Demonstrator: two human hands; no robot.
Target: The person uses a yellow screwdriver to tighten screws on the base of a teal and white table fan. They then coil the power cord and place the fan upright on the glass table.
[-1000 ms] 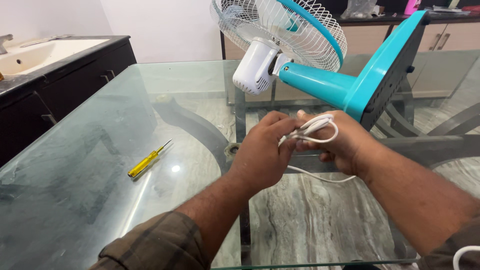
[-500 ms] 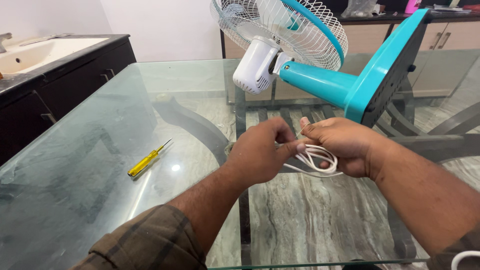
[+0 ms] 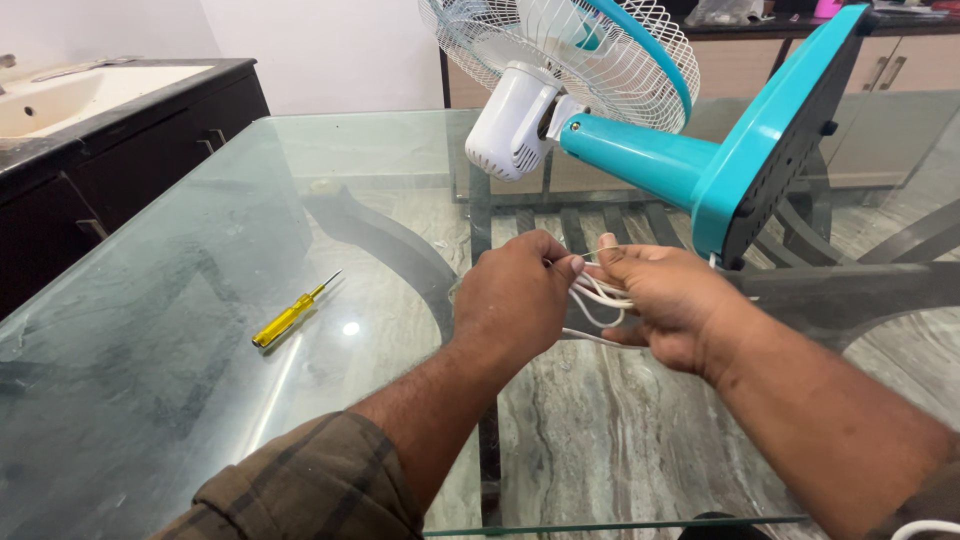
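Above the glass table, well inside its edges, both hands pinch a looped white cord.

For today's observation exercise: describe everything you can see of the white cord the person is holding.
The white cord is thin, smooth and plastic-looking, gathered into several loose loops. It hangs above the glass table, pinched between the left hand and the right hand. One strand trails below the hands; its ends are hidden.

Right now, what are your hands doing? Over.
Left hand and right hand both gripping white cord. Fan lying behind. Screwdriver off left, untouched.
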